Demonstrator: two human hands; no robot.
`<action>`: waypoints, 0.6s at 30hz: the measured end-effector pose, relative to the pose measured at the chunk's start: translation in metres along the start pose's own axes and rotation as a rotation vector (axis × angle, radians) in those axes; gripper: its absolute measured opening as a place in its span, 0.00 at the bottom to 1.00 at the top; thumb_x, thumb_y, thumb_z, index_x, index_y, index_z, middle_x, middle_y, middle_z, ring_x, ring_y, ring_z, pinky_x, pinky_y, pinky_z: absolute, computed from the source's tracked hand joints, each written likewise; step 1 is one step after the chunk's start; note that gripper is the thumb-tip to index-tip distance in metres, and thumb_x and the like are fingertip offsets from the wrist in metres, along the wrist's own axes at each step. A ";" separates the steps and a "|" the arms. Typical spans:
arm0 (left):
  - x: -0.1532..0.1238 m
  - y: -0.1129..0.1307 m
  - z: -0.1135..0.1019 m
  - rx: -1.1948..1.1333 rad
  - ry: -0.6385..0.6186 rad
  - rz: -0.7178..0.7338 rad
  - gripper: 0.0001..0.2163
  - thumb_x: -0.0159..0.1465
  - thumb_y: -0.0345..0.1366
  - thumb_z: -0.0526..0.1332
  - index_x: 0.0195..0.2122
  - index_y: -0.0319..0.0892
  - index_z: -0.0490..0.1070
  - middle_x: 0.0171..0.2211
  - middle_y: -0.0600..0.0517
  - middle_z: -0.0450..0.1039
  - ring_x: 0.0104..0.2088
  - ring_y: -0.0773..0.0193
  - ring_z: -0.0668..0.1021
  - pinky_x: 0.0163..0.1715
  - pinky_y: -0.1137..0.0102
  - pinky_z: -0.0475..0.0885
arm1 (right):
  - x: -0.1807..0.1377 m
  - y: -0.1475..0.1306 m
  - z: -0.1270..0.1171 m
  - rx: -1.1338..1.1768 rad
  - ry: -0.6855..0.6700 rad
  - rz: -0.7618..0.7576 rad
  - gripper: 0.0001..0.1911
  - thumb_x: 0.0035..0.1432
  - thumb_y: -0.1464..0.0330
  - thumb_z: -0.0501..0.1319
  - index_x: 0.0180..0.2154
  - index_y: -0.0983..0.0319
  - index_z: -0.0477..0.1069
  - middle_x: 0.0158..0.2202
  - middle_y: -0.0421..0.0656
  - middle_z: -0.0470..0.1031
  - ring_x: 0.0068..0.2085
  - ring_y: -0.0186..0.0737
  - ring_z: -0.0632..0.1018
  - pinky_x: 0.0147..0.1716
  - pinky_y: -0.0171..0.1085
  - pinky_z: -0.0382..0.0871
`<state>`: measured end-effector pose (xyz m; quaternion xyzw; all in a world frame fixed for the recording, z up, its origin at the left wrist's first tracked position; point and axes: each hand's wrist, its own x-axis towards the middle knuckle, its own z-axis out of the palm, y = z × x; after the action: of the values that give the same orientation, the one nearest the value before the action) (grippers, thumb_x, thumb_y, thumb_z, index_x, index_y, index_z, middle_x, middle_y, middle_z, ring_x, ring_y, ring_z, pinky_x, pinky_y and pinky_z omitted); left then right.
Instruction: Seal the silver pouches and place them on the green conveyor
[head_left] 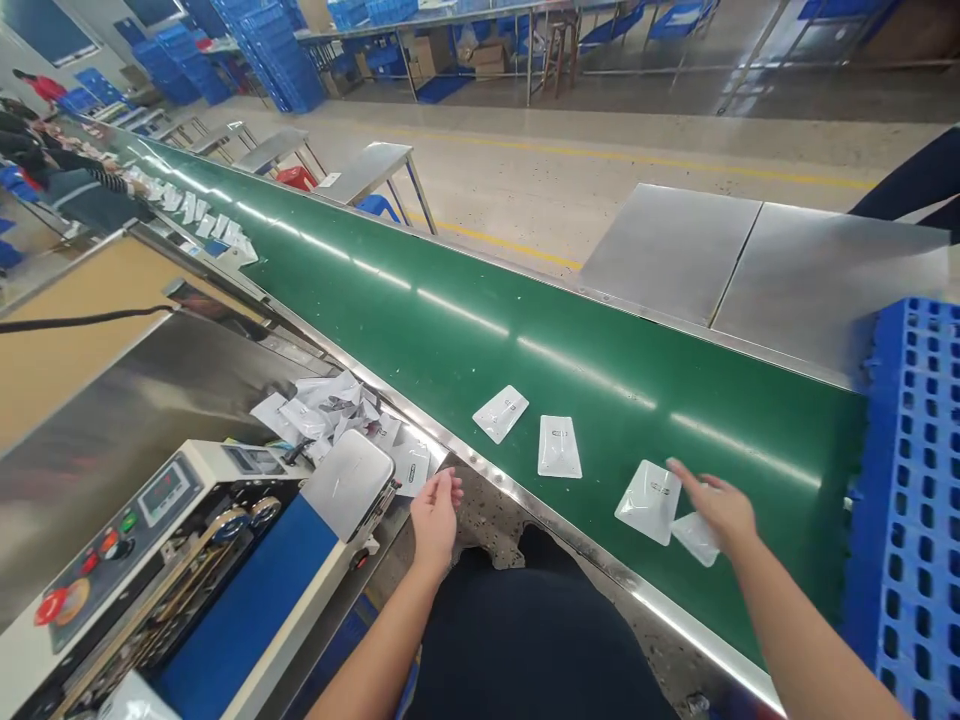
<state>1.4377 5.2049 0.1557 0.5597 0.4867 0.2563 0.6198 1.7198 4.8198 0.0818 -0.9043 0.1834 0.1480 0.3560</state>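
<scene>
My right hand [721, 512] is over the green conveyor belt, with a finger and the thumb stretched apart. Partly beneath it lies a small white pouch [697, 540], and a larger white pouch with dark print [649, 502] is right beside the fingers. Whether the hand touches either one, I cannot tell. Two more pouches lie flat farther left on the belt, one upright to my view [559, 447] and one tilted [501, 413]. My left hand [435, 515] hovers by the belt's near edge, fingers curled together, nothing visible in them. Close to it is a printed pouch [412, 467] on the machine side.
At left stands a sealing machine with a blue belt [251, 610] and a metal plate [349, 482]. A heap of pouches [319, 410] lies behind it. A blue crate [919, 480] borders the conveyor [420, 330] at right. Co-workers [82, 195] sit far left; metal tables [667, 250] adjoin.
</scene>
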 end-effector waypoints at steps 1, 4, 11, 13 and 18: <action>0.003 -0.006 0.012 0.014 -0.041 -0.008 0.31 0.59 0.62 0.72 0.43 0.35 0.85 0.34 0.43 0.83 0.30 0.62 0.80 0.31 0.68 0.75 | -0.008 0.001 0.009 0.004 -0.021 0.038 0.17 0.43 0.54 0.74 0.27 0.57 0.73 0.28 0.55 0.79 0.37 0.62 0.80 0.35 0.50 0.68; 0.015 -0.023 0.052 0.087 -0.207 0.015 0.27 0.66 0.60 0.67 0.44 0.36 0.85 0.36 0.42 0.84 0.32 0.59 0.82 0.34 0.66 0.77 | -0.025 -0.007 0.038 0.075 -0.073 0.022 0.12 0.43 0.60 0.67 0.31 0.57 0.73 0.37 0.52 0.84 0.37 0.55 0.82 0.35 0.45 0.71; 0.099 -0.014 0.150 0.752 -0.299 0.285 0.24 0.77 0.42 0.54 0.70 0.42 0.72 0.66 0.38 0.76 0.67 0.49 0.75 0.66 0.55 0.71 | -0.034 -0.070 0.106 0.043 -0.166 -0.133 0.32 0.48 0.52 0.68 0.53 0.61 0.78 0.50 0.55 0.85 0.49 0.61 0.84 0.50 0.51 0.75; 0.126 -0.007 0.173 0.862 -0.361 0.267 0.23 0.75 0.43 0.58 0.67 0.42 0.74 0.65 0.37 0.77 0.69 0.43 0.72 0.68 0.50 0.66 | -0.040 -0.084 0.124 -0.009 -0.188 -0.174 0.28 0.48 0.51 0.69 0.47 0.61 0.80 0.51 0.57 0.84 0.53 0.64 0.82 0.52 0.53 0.74; 0.133 -0.004 0.198 0.854 -0.593 0.235 0.07 0.68 0.39 0.68 0.41 0.45 0.84 0.45 0.42 0.86 0.56 0.42 0.81 0.63 0.50 0.69 | -0.072 -0.080 0.121 -0.009 -0.233 -0.323 0.17 0.53 0.55 0.62 0.39 0.58 0.78 0.46 0.51 0.85 0.46 0.54 0.82 0.48 0.47 0.75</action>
<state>1.6654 5.2303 0.0897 0.8613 0.2858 -0.0659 0.4149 1.6743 4.9752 0.0729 -0.9002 -0.0072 0.1935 0.3901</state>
